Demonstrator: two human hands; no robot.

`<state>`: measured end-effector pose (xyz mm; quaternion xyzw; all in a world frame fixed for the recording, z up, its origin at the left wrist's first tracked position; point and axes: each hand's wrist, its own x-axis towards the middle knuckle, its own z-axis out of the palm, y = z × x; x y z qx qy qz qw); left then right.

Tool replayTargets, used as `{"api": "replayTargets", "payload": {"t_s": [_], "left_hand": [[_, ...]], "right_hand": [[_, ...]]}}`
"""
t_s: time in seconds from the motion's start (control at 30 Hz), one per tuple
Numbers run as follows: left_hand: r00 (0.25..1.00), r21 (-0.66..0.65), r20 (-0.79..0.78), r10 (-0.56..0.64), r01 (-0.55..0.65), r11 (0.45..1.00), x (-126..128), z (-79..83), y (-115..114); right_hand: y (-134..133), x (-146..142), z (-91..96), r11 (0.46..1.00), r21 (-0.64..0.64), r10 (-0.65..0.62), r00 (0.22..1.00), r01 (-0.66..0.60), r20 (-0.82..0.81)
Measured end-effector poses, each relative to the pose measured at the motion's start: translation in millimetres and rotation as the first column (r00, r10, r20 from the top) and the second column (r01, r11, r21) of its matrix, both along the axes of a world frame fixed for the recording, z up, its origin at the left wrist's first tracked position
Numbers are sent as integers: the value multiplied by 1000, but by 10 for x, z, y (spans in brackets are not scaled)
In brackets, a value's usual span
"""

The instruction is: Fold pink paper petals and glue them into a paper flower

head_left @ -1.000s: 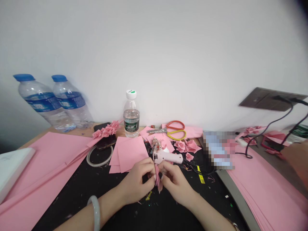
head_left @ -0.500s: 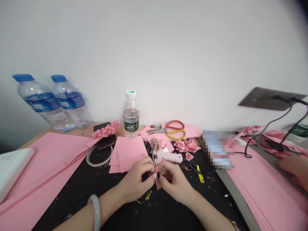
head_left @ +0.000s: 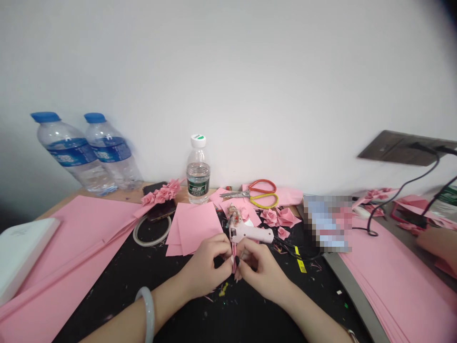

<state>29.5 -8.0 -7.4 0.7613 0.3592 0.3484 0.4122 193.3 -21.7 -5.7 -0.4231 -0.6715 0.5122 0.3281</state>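
My left hand [head_left: 205, 267] and my right hand [head_left: 260, 272] meet over the black mat, both pinching a narrow rolled strip of pink paper [head_left: 234, 262]. Most of the strip is hidden by my fingers. Just beyond my right hand lies a pale pink hot glue gun [head_left: 250, 233], its nozzle end near a small clump of glue strings and paper [head_left: 233, 215]. A stack of pink paper squares [head_left: 193, 227] sits beyond my left hand. Several pink paper roses [head_left: 280, 217] lie to the right of the glue gun.
Orange-and-yellow-handled scissors [head_left: 260, 193] rest on pink paper near the wall. Behind stand several water bottles [head_left: 198, 170]. Large pink sheets [head_left: 82, 247] cover the left of the table. Another person's hand [head_left: 437, 243] is at the right edge, near black cables [head_left: 403, 200].
The other person's hand has drawn back toward the right edge. My hands have come closer together around the pink strip, hiding more of it. The whole view has shifted slightly.
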Motion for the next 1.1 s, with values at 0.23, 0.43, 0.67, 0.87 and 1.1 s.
{"api": "replayTargets", "payload": {"t_s": [0.23, 0.43, 0.67, 0.87, 1.1], "left_hand": [[1000, 9, 8, -8, 8, 1000, -1, 3, -3], [1000, 47, -5, 14, -14, 999, -2, 26, 3], [998, 85, -55, 25, -20, 996, 0, 34, -16], [987, 144, -151, 63, -41, 989, 0, 6, -22], [980, 145, -186, 76, -49, 988, 5, 10, -15]], "right_hand": [[24, -2, -3, 996, -93, -9, 990, -4, -139], [46, -1, 5, 990, -141, -10, 985, -14, -172], [40, 12, 57, 999, 47, -23, 1000, 23, 15], [41, 24, 29, 985, 161, -90, 983, 63, 162], [12, 29, 50, 958, 285, -100, 969, 32, 227]]}}
